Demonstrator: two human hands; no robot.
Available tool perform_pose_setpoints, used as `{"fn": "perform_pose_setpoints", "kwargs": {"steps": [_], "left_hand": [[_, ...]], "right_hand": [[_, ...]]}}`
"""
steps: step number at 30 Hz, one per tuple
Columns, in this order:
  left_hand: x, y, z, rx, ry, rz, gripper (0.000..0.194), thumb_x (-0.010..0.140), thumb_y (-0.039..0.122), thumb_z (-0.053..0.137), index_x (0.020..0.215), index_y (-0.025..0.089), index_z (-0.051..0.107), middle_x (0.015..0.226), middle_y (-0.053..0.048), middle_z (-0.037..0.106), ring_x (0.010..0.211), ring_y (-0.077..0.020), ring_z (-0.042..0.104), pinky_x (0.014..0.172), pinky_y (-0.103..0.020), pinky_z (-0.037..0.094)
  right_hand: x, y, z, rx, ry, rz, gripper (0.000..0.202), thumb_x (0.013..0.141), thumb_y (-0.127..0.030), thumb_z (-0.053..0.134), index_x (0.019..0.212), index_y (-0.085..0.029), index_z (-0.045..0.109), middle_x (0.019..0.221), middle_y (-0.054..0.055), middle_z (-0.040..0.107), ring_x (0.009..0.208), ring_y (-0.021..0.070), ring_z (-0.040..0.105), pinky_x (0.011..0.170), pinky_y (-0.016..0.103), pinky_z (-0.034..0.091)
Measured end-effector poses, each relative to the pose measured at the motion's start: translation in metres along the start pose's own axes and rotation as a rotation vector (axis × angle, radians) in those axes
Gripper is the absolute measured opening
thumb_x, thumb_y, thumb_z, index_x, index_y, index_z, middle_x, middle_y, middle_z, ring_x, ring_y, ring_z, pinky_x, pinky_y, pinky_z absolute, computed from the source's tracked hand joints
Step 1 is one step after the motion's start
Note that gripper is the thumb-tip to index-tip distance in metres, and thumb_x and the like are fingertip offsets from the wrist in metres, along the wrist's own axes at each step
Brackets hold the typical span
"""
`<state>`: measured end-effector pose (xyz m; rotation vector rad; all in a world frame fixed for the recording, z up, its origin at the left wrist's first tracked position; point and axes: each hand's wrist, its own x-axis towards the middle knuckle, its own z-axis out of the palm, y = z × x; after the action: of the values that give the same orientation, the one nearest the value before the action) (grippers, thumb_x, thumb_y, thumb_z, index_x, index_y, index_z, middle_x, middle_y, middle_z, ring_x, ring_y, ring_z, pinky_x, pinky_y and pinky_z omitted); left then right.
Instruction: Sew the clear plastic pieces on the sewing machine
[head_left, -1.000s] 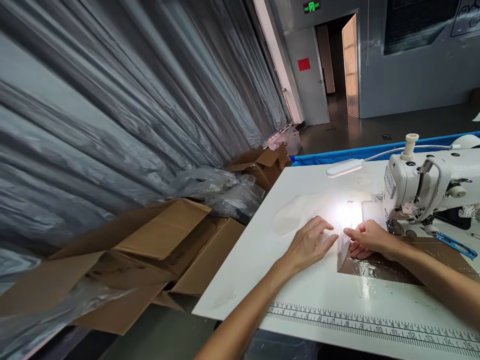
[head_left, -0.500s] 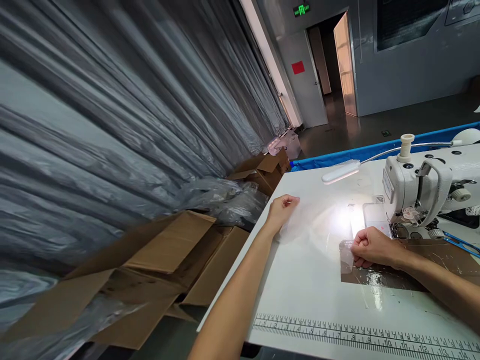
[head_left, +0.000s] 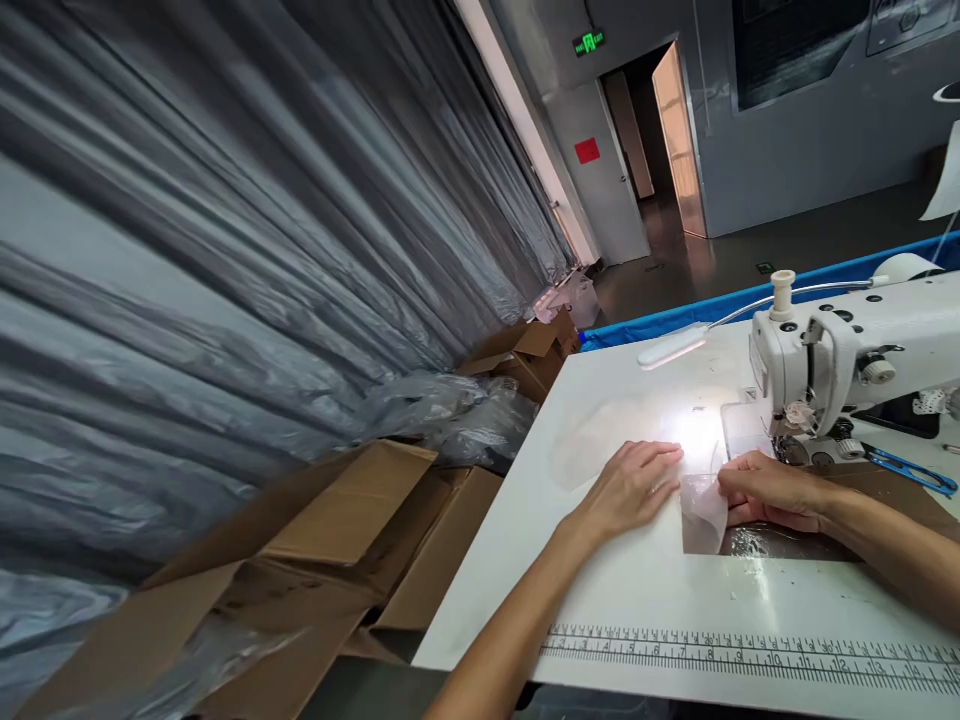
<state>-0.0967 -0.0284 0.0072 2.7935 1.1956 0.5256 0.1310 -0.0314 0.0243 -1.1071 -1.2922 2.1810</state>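
Note:
My left hand (head_left: 634, 485) lies palm down on the white table with its fingers stretched to the right, fingertips by the edge of a small translucent sheet (head_left: 703, 510). Thumb and fingers of my right hand (head_left: 765, 490) are pinched on that sheet's upper right part, over a brown shiny panel (head_left: 787, 543). A larger sheer piece (head_left: 600, 435) lies flat beyond my left hand. The white sewing machine (head_left: 802, 360) stands just behind my right hand, and a lit lamp (head_left: 673, 345) shines on the table.
Blue scissors (head_left: 911, 468) lie right of the machine's needle area. A printed ruler (head_left: 750, 655) runs along the table's near edge. Open cardboard boxes (head_left: 352, 510) and clear plastic bags (head_left: 480, 410) stand left of the table. A blue sheet (head_left: 675, 315) borders the far side.
My left hand has let go of the larger sheer piece and moved right, beside the small sheet. My right hand has shifted slightly, and more of the small sheet shows. The view has shifted a little.

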Motion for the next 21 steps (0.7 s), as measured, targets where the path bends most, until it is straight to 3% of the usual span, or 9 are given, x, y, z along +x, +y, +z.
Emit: {"fn": "perform_pose_setpoints", "kwargs": {"steps": [3, 6, 8, 11, 15, 18, 21], "left_hand": [[0.001, 0.032, 0.005, 0.024, -0.087, 0.197, 0.039, 0.095, 0.031, 0.054, 0.132, 0.021, 0.05, 0.125, -0.013, 0.064, 0.109, -0.0263, 0.064, 0.085, -0.043, 0.054], [0.002, 0.065, 0.014, -0.024, -0.102, 0.292, 0.037, 0.096, 0.034, 0.052, 0.13, 0.019, 0.05, 0.114, -0.014, 0.067, 0.099, -0.026, 0.067, 0.079, -0.042, 0.057], [0.004, 0.086, 0.021, -0.092, -0.09, 0.326, 0.036, 0.096, 0.033, 0.051, 0.129, 0.018, 0.049, 0.109, -0.014, 0.067, 0.094, -0.0249, 0.067, 0.077, -0.04, 0.059], [0.012, 0.104, 0.031, -0.161, -0.034, 0.32, 0.033, 0.098, 0.029, 0.047, 0.128, 0.016, 0.049, 0.111, -0.016, 0.065, 0.093, -0.0235, 0.067, 0.072, -0.036, 0.06], [0.029, 0.097, 0.035, -0.076, 0.088, 0.322, 0.022, 0.099, 0.018, 0.042, 0.111, 0.015, 0.061, 0.102, -0.013, 0.068, 0.087, -0.0213, 0.067, 0.07, -0.036, 0.058], [0.035, 0.079, 0.034, -0.063, 0.035, 0.334, 0.022, 0.099, 0.024, 0.046, 0.109, 0.017, 0.064, 0.101, -0.01, 0.07, 0.086, -0.0205, 0.067, 0.073, -0.037, 0.056], [0.035, 0.066, 0.033, -0.046, -0.035, 0.325, 0.031, 0.098, 0.037, 0.049, 0.119, 0.018, 0.061, 0.115, -0.013, 0.067, 0.093, -0.0238, 0.066, 0.078, -0.042, 0.055]], "right_hand": [[-0.027, 0.009, -0.021, 0.175, -0.172, 0.023, 0.016, 0.077, -0.013, 0.054, 0.061, -0.016, 0.057, 0.069, 0.004, 0.069, 0.067, 0.0112, 0.068, 0.073, 0.023, 0.058], [-0.055, 0.017, -0.053, 0.131, -0.178, 0.044, 0.009, 0.077, -0.019, 0.062, 0.07, -0.015, 0.062, 0.074, 0.004, 0.071, 0.068, 0.0123, 0.069, 0.072, 0.024, 0.059], [-0.07, 0.016, -0.072, 0.069, -0.093, 0.082, 0.012, 0.08, -0.025, 0.063, 0.073, -0.016, 0.062, 0.076, 0.005, 0.072, 0.069, 0.014, 0.07, 0.07, 0.025, 0.059], [-0.081, 0.01, -0.087, -0.01, 0.14, 0.135, 0.022, 0.089, -0.037, 0.06, 0.082, -0.017, 0.062, 0.076, 0.006, 0.072, 0.067, 0.0157, 0.07, 0.063, 0.026, 0.06], [-0.082, 0.007, -0.086, -0.199, 0.306, 0.103, 0.035, 0.089, -0.05, 0.059, 0.084, -0.016, 0.063, 0.077, 0.008, 0.071, 0.066, 0.0176, 0.069, 0.052, 0.024, 0.056], [-0.081, 0.011, -0.083, -0.403, 0.303, 0.031, 0.028, 0.073, -0.035, 0.078, 0.088, -0.016, 0.064, 0.072, 0.004, 0.069, 0.062, 0.0161, 0.066, 0.049, 0.022, 0.053], [-0.081, 0.012, -0.087, -0.503, 0.241, 0.024, 0.028, 0.067, -0.018, 0.077, 0.092, -0.017, 0.065, 0.069, 0.0, 0.068, 0.058, 0.0142, 0.064, 0.05, 0.022, 0.053]]}}
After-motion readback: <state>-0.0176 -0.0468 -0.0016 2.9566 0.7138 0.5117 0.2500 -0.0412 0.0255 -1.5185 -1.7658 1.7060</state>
